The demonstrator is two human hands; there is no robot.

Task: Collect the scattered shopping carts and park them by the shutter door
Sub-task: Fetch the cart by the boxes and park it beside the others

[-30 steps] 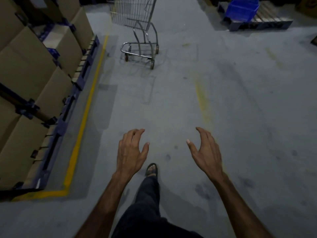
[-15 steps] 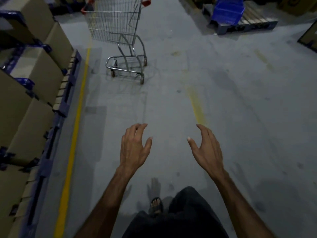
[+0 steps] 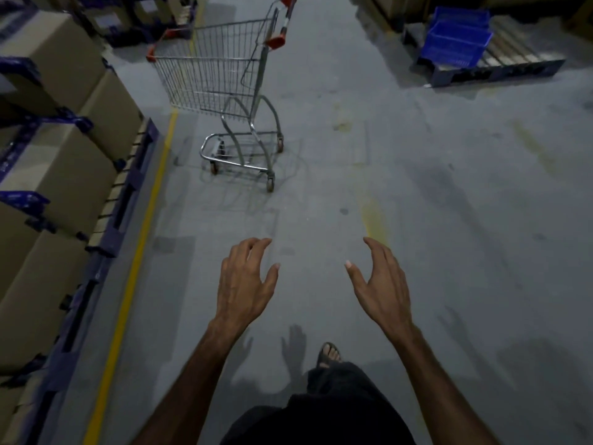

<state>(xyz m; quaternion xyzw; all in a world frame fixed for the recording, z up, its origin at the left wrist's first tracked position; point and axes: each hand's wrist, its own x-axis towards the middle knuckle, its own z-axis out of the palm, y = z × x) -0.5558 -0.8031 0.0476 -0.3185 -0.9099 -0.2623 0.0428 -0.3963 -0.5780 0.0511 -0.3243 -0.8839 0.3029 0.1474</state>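
Observation:
A wire shopping cart (image 3: 221,78) with red corner caps and a red-ended handle stands on the grey floor ahead, upper middle of the head view, its basket empty. My left hand (image 3: 245,284) and my right hand (image 3: 382,284) are both held out in front of me, fingers loosely spread and holding nothing. Both hands are well short of the cart, with bare floor between. The shutter door is not in view.
Stacked cardboard boxes (image 3: 57,175) on blue pallets line the left, edged by a yellow floor line (image 3: 134,268). A pallet (image 3: 500,65) carrying blue crates (image 3: 459,40) sits at the upper right. My sandalled foot (image 3: 329,353) is on the floor below my hands.
I have walked forward: the cart has come nearer and lower in view, its whole basket and handle now showing. Both hands stay outstretched and empty.

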